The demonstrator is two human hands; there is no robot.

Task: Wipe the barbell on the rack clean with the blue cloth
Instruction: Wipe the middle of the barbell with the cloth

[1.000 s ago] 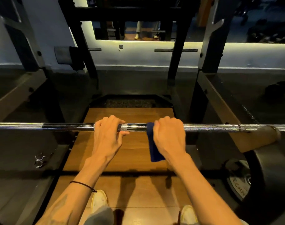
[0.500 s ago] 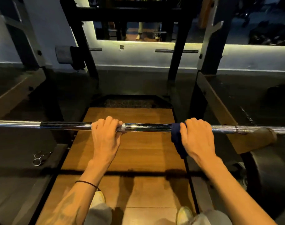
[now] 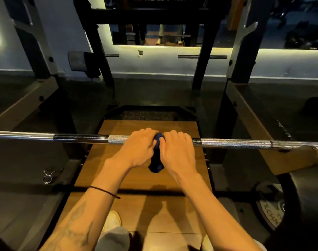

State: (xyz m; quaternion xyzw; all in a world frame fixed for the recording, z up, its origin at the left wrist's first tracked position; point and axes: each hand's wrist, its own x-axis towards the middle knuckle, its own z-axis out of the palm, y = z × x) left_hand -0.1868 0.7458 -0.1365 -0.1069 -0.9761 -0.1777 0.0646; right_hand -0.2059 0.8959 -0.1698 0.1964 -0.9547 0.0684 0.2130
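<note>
Both hands meet mid-bar: the left hand (image 3: 136, 147) grips the barbell (image 3: 236, 143), the right hand (image 3: 178, 151) clamps the blue cloth (image 3: 156, 160) around it. The bar's long axis runs left-right, with unwiped knurling extending to either side.

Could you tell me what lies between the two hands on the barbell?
In the head view, only the bunched dark blue cloth lies between left hand and right hand.

Under your fingers the barbell (image 3: 232, 142) is bright metal: rough, knurled stretches, a glossy smooth chrome band to your left, then a dark polished section. The blue cloth (image 3: 156, 164) looks soft and matt. Below you lies a wooden platform (image 3: 136, 174) with a smooth, satin grain, edged by dull black flooring (image 3: 18, 196).
</note>
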